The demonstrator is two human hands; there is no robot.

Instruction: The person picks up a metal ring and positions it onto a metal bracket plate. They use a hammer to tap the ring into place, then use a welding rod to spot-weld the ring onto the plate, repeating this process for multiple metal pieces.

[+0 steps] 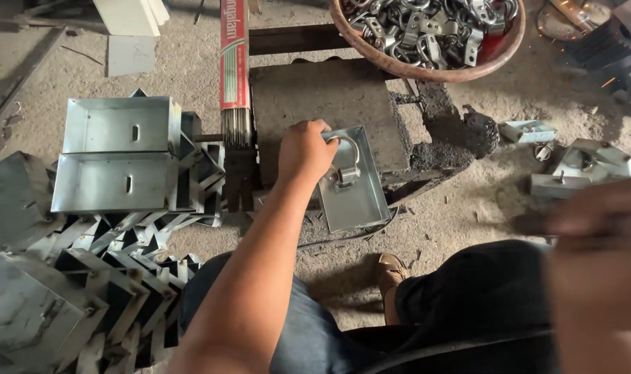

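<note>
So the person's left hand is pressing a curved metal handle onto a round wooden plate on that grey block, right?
Not quite. The head view shows the left hand holding the curved metal handle on a shallow rectangular metal tray, not a round wooden plate. The tray does lie at the edge of the grey block.
</note>
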